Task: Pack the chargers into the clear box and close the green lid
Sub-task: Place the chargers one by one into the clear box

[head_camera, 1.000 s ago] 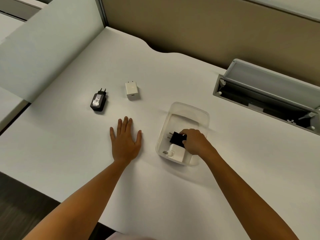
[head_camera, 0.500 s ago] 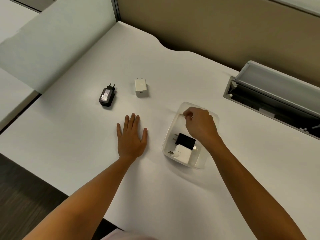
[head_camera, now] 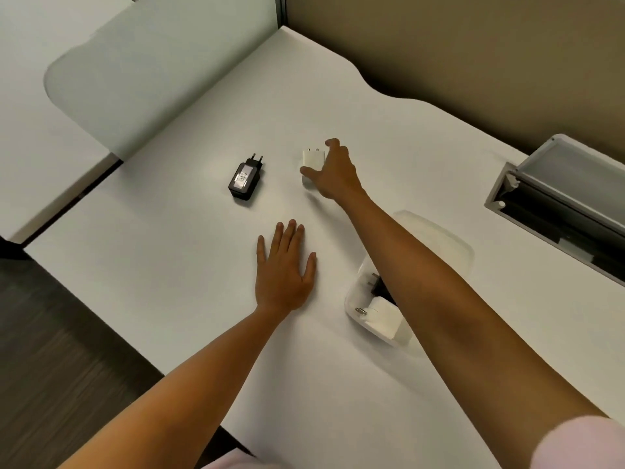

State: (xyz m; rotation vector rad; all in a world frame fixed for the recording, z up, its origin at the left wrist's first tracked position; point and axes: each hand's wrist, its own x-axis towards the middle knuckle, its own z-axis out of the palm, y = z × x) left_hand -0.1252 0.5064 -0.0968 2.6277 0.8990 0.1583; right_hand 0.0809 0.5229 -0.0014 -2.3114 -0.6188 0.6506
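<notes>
The clear box (head_camera: 449,238) stands on the white desk, right of centre, partly under my right forearm. Inside it lie a white charger (head_camera: 382,316) and a black charger (head_camera: 377,286), the black one mostly hidden by the arm. A small white charger (head_camera: 313,159) lies on the desk farther back. My right hand (head_camera: 338,174) is over it, thumb across its near end and index finger spread past its far corner. A black two-pin charger (head_camera: 244,177) lies to its left. My left hand (head_camera: 284,269) rests flat on the desk, holding nothing. No green lid is in view.
A grey cable tray (head_camera: 554,198) with its flap raised is set into the desk at the right. A frosted divider panel (head_camera: 152,72) borders the desk at the left and a tan partition wall (head_camera: 473,45) runs along the back. The desk's front edge drops to dark floor at the lower left.
My right hand left the clear box, where it set down the black charger, and reached forward and left to the small white charger. My left hand stayed flat.
</notes>
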